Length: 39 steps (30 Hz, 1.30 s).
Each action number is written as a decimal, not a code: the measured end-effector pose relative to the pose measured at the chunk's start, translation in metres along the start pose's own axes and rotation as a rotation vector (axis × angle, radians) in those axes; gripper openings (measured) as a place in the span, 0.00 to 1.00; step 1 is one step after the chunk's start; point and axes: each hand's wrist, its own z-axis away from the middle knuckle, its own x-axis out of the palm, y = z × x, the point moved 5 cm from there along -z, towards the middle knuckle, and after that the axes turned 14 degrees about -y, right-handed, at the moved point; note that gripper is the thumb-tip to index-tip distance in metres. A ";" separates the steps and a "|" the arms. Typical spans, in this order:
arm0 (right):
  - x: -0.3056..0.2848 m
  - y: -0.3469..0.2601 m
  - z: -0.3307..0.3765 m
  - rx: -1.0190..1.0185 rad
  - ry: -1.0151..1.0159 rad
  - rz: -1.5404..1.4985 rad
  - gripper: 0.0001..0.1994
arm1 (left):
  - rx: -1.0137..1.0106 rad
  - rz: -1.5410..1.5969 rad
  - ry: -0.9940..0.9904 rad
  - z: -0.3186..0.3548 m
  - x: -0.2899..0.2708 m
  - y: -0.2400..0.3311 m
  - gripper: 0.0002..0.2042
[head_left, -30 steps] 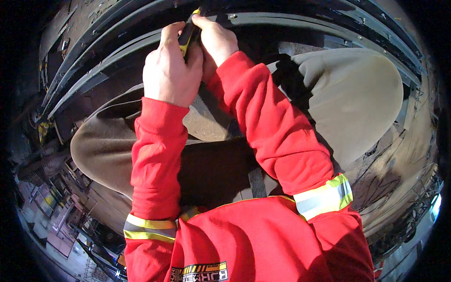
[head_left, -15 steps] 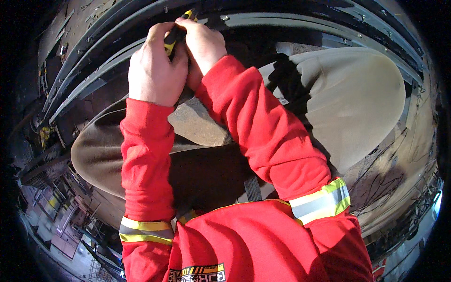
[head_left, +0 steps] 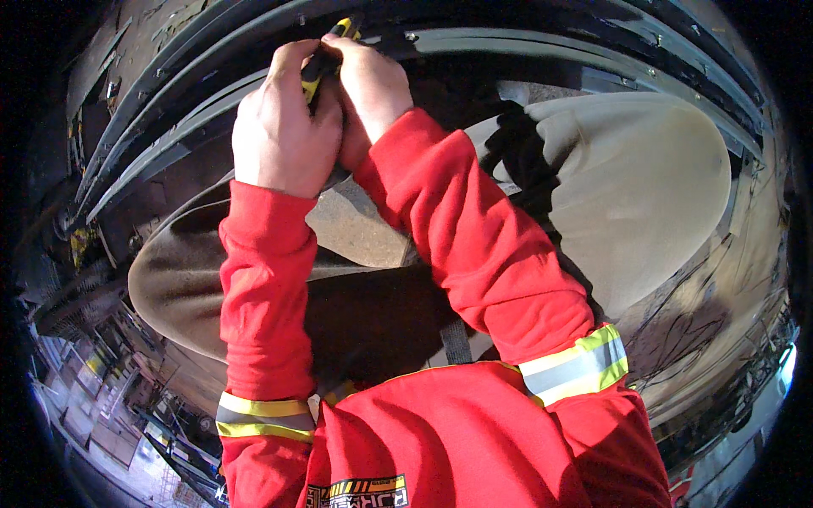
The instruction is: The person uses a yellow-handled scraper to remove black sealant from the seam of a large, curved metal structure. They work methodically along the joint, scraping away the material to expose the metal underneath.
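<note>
Both my hands are together at the upper middle, closed round a slim black-and-yellow hand tool [head_left: 342,29]. Its exact kind is hidden by my fingers. My left hand [head_left: 284,131] wraps the nearer part, with yellow showing between thumb and fingers. Farther along it, my right hand [head_left: 373,89] grips with the thumb near the tool's far end. That far end lies over the dark gap beside a long grey metal rail [head_left: 525,42]. Whether the tool touches the metal I cannot tell.
Several long metal rails curve across the far side, left and right of my hands. My knees in grey-brown trousers [head_left: 644,195] spread wide below them. Thin dark wires or strands [head_left: 677,339] lie on the brownish ground at right. Assorted clutter [head_left: 110,398] fills the lower left.
My hands and the tool have shifted very slightly right and nearer. Both hands keep their grip on the tool.
</note>
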 end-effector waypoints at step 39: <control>0.027 -0.028 0.017 0.056 -0.362 -0.207 0.05 | -0.042 -0.020 0.024 0.001 -0.010 0.018 0.14</control>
